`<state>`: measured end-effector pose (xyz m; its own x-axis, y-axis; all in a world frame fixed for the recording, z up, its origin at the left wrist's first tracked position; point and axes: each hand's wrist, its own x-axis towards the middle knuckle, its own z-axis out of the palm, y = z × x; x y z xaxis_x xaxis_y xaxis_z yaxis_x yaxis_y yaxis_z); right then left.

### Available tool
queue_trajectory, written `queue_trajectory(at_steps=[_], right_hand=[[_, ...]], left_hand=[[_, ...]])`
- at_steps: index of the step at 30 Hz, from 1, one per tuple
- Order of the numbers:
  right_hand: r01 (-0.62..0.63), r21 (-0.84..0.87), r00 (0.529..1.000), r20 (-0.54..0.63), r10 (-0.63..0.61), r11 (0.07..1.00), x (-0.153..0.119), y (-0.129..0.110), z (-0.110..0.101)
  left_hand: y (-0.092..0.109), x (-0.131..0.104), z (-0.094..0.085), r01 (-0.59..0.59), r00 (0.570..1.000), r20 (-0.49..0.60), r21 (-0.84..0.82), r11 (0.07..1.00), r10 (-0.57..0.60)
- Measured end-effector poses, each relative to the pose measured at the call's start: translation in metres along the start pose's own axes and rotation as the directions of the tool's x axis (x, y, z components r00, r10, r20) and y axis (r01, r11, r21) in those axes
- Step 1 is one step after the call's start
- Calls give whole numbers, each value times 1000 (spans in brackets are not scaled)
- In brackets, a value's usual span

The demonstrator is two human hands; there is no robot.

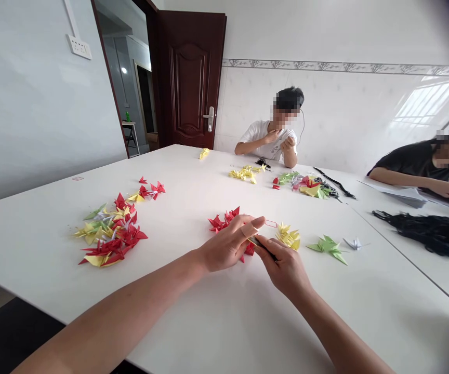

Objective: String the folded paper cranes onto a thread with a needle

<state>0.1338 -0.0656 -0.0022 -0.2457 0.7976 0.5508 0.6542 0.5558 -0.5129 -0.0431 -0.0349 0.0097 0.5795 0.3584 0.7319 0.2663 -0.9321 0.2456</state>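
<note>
Red paper cranes (131, 236) lie folded at left; your right hand (289, 265) grips a dark piece (266, 248), work seemingly unfinished; what your left hand (226, 248) holds, I cannot tell.

Open brown door (189, 78) with a silver handle (210, 120), white wall socket (79, 47), patterned tile border (318, 66), green bottle (127, 116).

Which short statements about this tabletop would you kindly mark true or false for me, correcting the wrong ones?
1. The right hand holds a slim dark object. True.
2. The brown door is shut. False: it stands open.
3. A green paper crane lies between yellow paper cranes and a white one. True.
4. The biggest black cord bundle lies at the table's left. False: it lies at the right.
</note>
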Motion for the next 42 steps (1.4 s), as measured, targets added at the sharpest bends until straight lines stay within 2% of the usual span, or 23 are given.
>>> queue_trajectory(at_steps=[11,18,24,27,31,33,37,42], right_hand=[[-31,10,999,18,30,999,2,0,0],[-57,86,993,-94,65,995,1,-10,-4],[75,45,983,-174,-66,996,1,-14,-1],[62,22,985,-163,-58,998,1,-12,1],[-22,10,985,-172,24,1000,4,-1,-4],[-112,-6,972,-210,109,994,6,9,-12],[-340,-52,906,-285,313,939,11,36,-34],[-498,-91,848,-258,463,862,12,54,-52]], left_hand=[[-2,-1,0,7,1000,5,1,1000,-7],[-7,-3,3,33,998,-48,10,999,-33],[-5,-5,4,51,999,15,-25,998,-51],[-2,-4,5,38,999,32,-22,999,-38],[-1,-3,2,33,999,6,1,999,-33],[-3,-3,-1,50,998,-36,34,998,-48],[-14,-5,-9,130,984,-134,75,989,-120],[-25,-9,-14,197,964,-200,97,976,-174]])
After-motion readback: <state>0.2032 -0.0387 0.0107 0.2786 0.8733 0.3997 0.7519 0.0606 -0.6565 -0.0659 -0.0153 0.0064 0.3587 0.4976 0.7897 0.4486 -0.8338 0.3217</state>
